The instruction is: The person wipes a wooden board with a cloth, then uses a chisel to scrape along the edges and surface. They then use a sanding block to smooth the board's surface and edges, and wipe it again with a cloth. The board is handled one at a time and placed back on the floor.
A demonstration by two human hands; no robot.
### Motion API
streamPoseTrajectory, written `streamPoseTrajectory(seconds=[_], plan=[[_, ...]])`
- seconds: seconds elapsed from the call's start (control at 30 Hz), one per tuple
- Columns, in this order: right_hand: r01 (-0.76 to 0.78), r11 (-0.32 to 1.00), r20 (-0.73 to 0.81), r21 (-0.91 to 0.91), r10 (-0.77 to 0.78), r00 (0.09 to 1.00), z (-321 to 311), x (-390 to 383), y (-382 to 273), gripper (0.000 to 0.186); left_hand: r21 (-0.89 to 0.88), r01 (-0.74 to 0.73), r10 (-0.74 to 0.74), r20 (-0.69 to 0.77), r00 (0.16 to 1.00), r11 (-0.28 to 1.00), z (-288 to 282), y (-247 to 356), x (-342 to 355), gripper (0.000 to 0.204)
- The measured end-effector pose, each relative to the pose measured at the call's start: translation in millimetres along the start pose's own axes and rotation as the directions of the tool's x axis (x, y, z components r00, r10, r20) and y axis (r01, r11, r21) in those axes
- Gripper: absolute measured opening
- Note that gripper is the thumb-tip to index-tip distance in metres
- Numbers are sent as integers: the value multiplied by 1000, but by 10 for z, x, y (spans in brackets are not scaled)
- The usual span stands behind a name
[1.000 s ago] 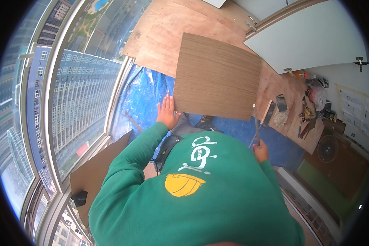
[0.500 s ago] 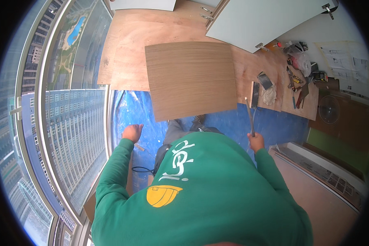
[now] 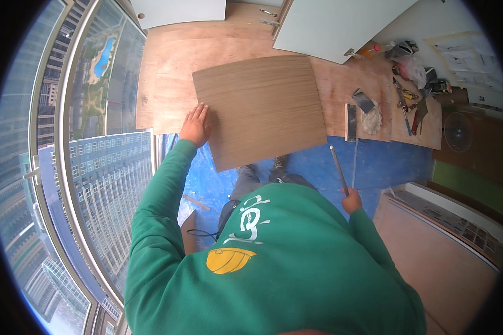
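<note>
A square wood-grain panel (image 3: 262,111) lies in front of me, its near edge jutting out past the plywood over the blue sheet. My left hand (image 3: 195,127) rests at the panel's left edge, fingers stretched out and flat, gripping nothing. Down by my right side, my right hand (image 3: 351,201) is closed round a slim dark stick with a pale tip (image 3: 338,166). The stick points forward, apart from the panel. What kind of tool it is, I cannot make out.
Plywood (image 3: 167,84) spreads beneath the panel. White cabinet doors (image 3: 335,28) with hinges stand beyond. Right of the panel lie a block (image 3: 350,123), a glove (image 3: 371,120) and several hand tools (image 3: 411,106). Blue sheeting (image 3: 385,162) covers the floor; a window (image 3: 103,167) runs along my left.
My left hand has moved forward from over the blue sheet to the panel's left edge, its fingers now extended. My right hand still holds the stick, slightly lower.
</note>
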State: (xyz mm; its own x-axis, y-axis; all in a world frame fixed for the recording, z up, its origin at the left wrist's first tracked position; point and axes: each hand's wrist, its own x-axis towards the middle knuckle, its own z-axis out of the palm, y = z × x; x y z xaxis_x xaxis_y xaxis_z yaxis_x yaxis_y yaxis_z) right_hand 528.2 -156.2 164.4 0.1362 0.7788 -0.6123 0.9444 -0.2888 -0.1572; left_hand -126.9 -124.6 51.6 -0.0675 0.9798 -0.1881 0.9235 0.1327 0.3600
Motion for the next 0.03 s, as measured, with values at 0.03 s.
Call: streamPoseTrajectory(seconds=[0.03], plan=[[-8,1000,0,2,8,1000,24,-10,19,36,6,-1,1,7,1000,1000,-55,202,188,79]])
